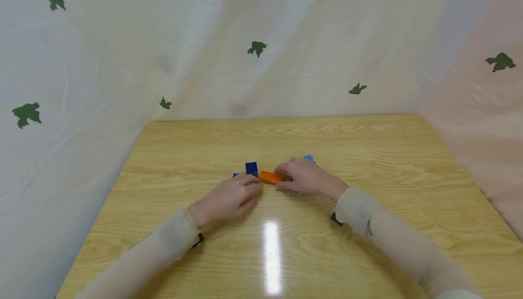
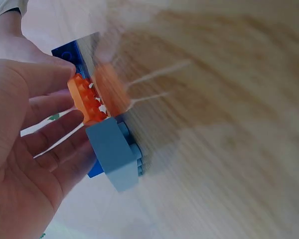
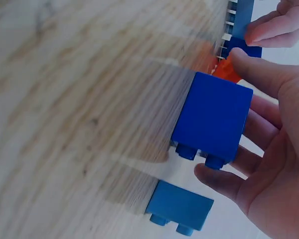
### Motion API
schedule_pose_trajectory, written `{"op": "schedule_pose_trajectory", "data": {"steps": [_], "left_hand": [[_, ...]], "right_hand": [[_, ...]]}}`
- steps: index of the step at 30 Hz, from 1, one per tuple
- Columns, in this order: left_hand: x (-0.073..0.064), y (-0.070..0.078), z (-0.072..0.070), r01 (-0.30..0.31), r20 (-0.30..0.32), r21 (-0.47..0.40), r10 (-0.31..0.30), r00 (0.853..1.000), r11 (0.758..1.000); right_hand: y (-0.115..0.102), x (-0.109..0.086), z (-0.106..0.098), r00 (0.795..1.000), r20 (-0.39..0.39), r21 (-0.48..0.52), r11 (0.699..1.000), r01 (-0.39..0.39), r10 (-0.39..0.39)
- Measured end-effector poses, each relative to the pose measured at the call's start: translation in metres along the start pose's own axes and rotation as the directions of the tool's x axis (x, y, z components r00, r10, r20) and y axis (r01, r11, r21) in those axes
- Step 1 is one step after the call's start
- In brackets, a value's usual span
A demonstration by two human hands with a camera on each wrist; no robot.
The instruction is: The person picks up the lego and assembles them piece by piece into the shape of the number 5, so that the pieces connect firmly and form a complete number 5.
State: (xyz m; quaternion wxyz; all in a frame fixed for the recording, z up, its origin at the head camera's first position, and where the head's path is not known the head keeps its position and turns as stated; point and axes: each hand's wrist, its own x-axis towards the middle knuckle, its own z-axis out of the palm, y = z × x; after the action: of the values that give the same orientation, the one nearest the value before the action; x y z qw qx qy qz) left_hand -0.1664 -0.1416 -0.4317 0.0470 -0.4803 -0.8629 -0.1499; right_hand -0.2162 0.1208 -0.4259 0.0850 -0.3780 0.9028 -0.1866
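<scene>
Between the left hand and the right hand lies the orange brick, low at the table. Both arms slant in from the near side, with the backs of the hands up and pale sleeves down to the wrists. The right hand pinches the right end of the orange brick, thumb on the near side and a finger on the far side. The left fingers bend toward its other end, but I cannot tell if they hold it, as the tips are partly hidden. Just past them is a dark blue brick.

The bricks look smooth and hard, like plastic, with round bumps. The table is shiny, with wavy wood lines, and shows the orange like a mirror.

The left wrist view shows bumps on the orange brick that the head view hides, and a gray-blue brick in front of the left fingers. In the right wrist view, a blue brick looks big by the right palm; from the head, the right hand mostly covers it. Beyond that hand lies a light blue brick.
</scene>
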Motion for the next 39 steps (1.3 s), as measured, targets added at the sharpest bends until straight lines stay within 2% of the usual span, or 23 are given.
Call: {"op": "schedule_pose_trajectory", "data": {"steps": [9,12,16,28,35,39], "left_hand": [[0.012,0.001,-0.003,0.123,0.04,0.013,-0.123,0.992,0.992],[0.016,0.001,-0.003,0.144,0.024,0.002,-0.144,0.989,0.99],[0.02,-0.001,-0.003,0.159,0.012,-0.009,-0.159,0.987,0.987],[0.028,-0.002,-0.002,0.23,0.086,-0.073,-0.223,0.971,0.971],[0.033,0.0,-0.001,0.267,0.159,-0.082,-0.252,0.955,0.96],[0.035,0.001,-0.001,0.276,0.165,-0.121,-0.255,0.953,0.953]], "right_hand": [[0.007,-0.002,-0.001,0.992,0.035,0.136,0.984,0.116,-0.122],[0.009,-0.002,-0.003,0.988,0.077,0.204,0.972,0.114,-0.132],[0.011,-0.004,-0.004,0.986,0.126,0.289,0.955,0.07,-0.111],[0.016,-0.004,-0.005,0.985,0.132,0.298,0.952,0.065,-0.109],[0.015,-0.004,-0.005,0.984,0.137,0.312,0.948,0.068,-0.116],[0.016,-0.004,-0.005,0.984,0.12,0.295,0.951,0.094,-0.135]]}}
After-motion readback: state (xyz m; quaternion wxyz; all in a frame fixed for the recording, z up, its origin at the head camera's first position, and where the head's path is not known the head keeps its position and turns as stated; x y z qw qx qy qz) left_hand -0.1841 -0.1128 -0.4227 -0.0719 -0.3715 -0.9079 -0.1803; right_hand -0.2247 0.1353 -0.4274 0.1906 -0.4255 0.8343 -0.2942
